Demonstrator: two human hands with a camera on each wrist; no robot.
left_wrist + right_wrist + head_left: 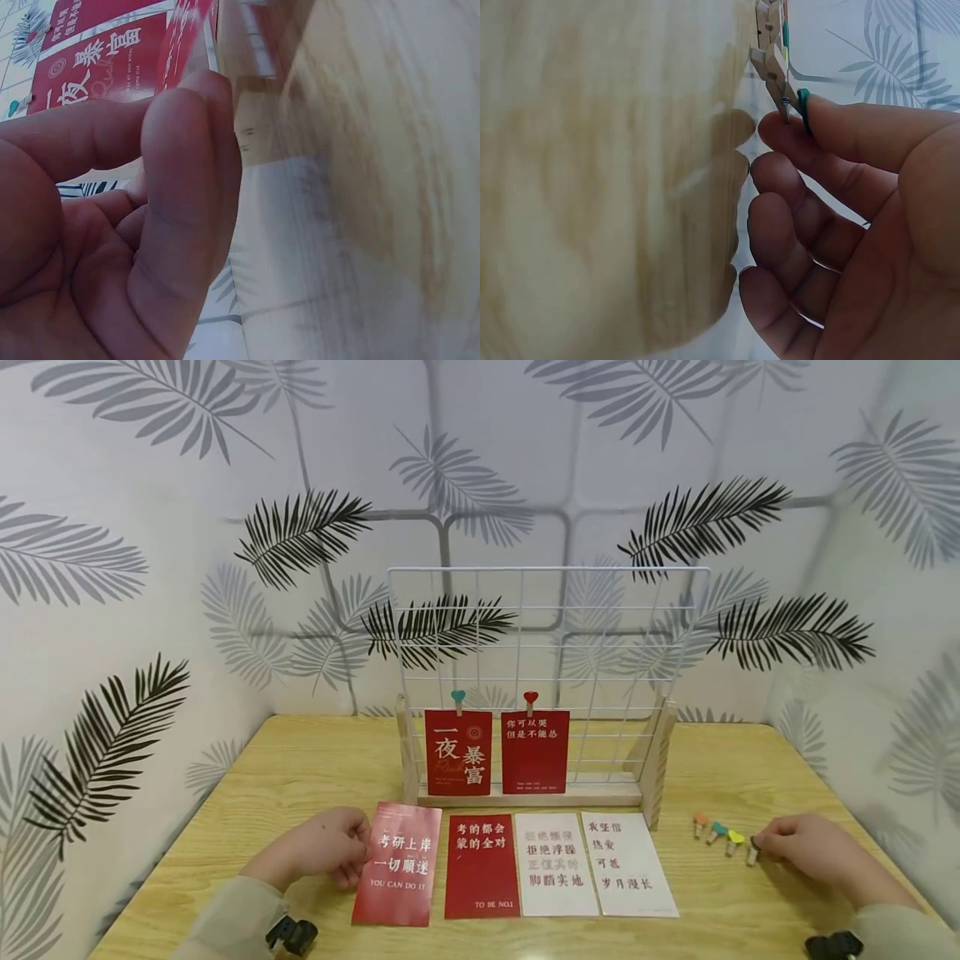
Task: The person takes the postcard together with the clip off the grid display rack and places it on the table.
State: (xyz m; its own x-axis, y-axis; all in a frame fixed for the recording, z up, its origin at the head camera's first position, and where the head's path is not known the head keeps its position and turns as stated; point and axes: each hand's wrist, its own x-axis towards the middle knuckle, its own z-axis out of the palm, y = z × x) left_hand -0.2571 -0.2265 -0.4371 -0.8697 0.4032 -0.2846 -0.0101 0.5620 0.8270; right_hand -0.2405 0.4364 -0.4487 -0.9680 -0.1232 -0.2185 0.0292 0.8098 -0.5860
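My left hand [330,847] pinches the left edge of a pinkish-red card [397,864] with white lettering, at the left end of a row of cards. In the left wrist view its thumb and fingers meet near that card's edge, and the card itself is only partly seen. Over on the right, my right hand [806,852] pinches a small wooden clothespin [778,75] between thumb and forefinger. A dark green decoration [804,105] sits on that clothespin by the thumb. Beside it lie more clothespins, with an orange [701,820], a teal [717,828] and a yellow heart [735,837].
Behind the cards stands a white wire grid [547,610] on a wooden base [525,795]. Two red cards [459,760] [535,760] hang on it from heart clothespins. A red card [482,868] and two white cards [557,864] [630,864] lie in front on the table.
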